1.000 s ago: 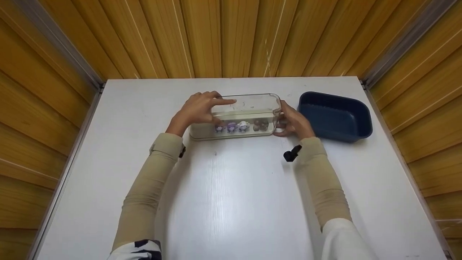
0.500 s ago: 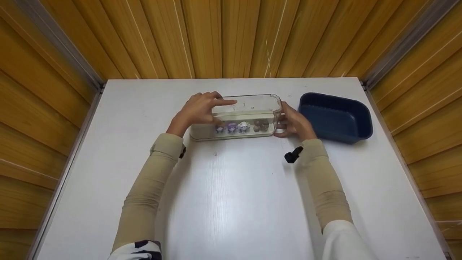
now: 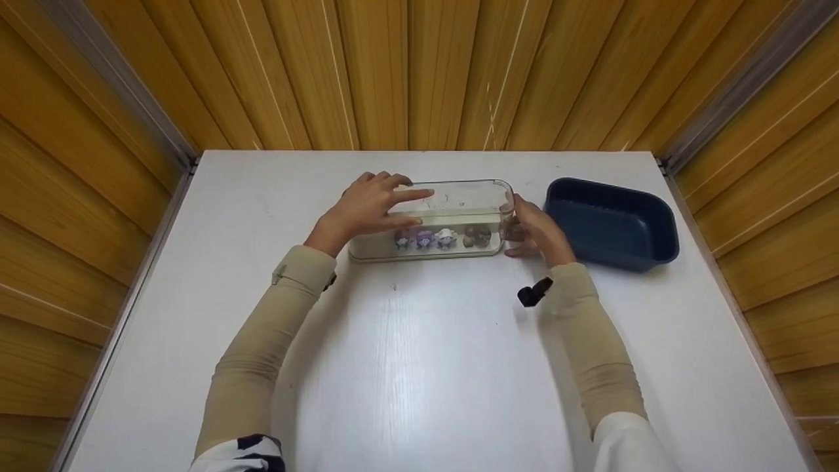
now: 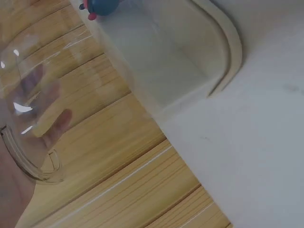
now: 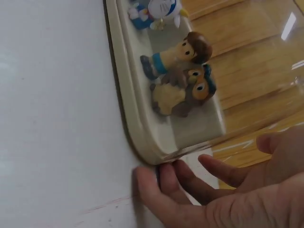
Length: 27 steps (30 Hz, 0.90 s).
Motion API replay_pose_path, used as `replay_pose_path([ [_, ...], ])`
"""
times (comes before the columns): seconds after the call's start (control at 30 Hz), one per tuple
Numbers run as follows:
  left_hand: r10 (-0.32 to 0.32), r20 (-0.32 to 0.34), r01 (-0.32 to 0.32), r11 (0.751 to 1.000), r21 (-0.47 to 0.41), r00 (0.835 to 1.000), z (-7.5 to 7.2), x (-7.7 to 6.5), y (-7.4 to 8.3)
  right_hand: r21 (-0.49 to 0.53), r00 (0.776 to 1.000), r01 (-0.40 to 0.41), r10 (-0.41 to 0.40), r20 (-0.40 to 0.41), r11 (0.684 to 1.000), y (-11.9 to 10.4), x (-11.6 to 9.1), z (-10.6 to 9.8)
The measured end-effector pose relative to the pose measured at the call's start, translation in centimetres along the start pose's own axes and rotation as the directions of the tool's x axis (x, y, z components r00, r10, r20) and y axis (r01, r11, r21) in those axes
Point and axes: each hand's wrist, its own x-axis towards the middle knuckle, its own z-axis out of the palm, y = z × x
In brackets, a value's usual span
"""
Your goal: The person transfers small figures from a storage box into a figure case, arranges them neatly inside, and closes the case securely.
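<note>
In the head view a long display case with a clear cover [image 3: 459, 198] and a cream base [image 3: 377, 257] lies near the table's back. Several small figurines stand inside, among them a purple one [image 3: 425, 238], a white one [image 3: 446, 238], a brown-haired figure [image 5: 175, 54] and an owl [image 5: 183, 92]. My left hand [image 3: 370, 208] rests over the cover's left part, index finger and thumb stretched along it; its other fingers lie toward the back edge. At the case's right end, my right hand [image 3: 536, 226] has loosely bent fingers, with fingertips by the base's corner.
A dark blue open bin [image 3: 609, 226] stands just right of my right hand. The white table [image 3: 406, 367] ends at a wall of wooden slats [image 3: 439, 78] behind it, with more slatted walls on both sides. A black device [image 3: 534, 293] sits on my right wrist.
My left thumb has moved from the cover's front, angled downward, to lie straight along it. The case and the bin keep their places; the whole view has shifted slightly.
</note>
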Motion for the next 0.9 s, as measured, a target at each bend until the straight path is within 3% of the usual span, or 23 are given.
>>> replay_pose_path([
  [0.07,0.023,-0.036,-0.021,0.998,0.066,0.999,0.3,-0.5,0.4,-0.132,0.996,0.086,-0.088,-0.008,0.988,-0.8,-1.4,0.5],
  [0.13,0.029,-0.067,-0.022,0.994,0.106,0.997,0.2,-1.2,0.9,-0.302,0.973,0.216,-0.232,-0.015,0.929,-2.2,-3.3,1.0],
  [0.2,0.026,-0.081,-0.016,0.993,0.121,0.996,-0.3,-1.8,1.5,-0.467,0.916,0.345,-0.401,-0.023,0.814,-3.3,-4.6,1.0],
  [0.27,0.032,-0.092,-0.019,0.991,0.132,0.995,-1.1,-2.3,1.9,-0.611,0.831,0.438,-0.557,-0.005,0.659,-4.3,-6.0,0.9],
  [0.3,0.035,-0.094,-0.022,0.990,0.138,0.995,-1.4,-2.5,2.1,-0.661,0.787,0.471,-0.617,0.015,0.585,-4.7,-6.7,0.9],
  [0.37,0.040,-0.090,-0.026,0.988,0.153,0.995,-2.1,-2.8,2.2,-0.719,0.721,0.513,-0.690,0.063,0.470,-5.3,-8.1,1.1],
  [0.57,0.004,-0.071,0.010,0.981,0.195,0.997,-3.4,-3.7,1.8,-0.826,0.614,0.534,-0.754,0.232,0.181,-5.3,-10.9,2.8],
  [0.73,-0.016,-0.082,0.032,0.980,0.198,0.996,-3.6,-3.9,1.8,-0.803,0.496,0.591,-0.752,0.434,-0.074,-4.7,-11.6,3.7],
  [0.83,-0.005,-0.085,0.023,0.976,0.215,0.996,-3.7,-4.0,1.9,-0.779,0.461,0.604,-0.723,0.514,-0.169,-4.4,-11.8,4.0],
  [0.9,0.001,-0.084,0.019,0.973,0.229,0.996,-3.8,-4.0,2.0,-0.776,0.456,0.597,-0.709,0.538,-0.205,-4.3,-11.9,4.0],
])
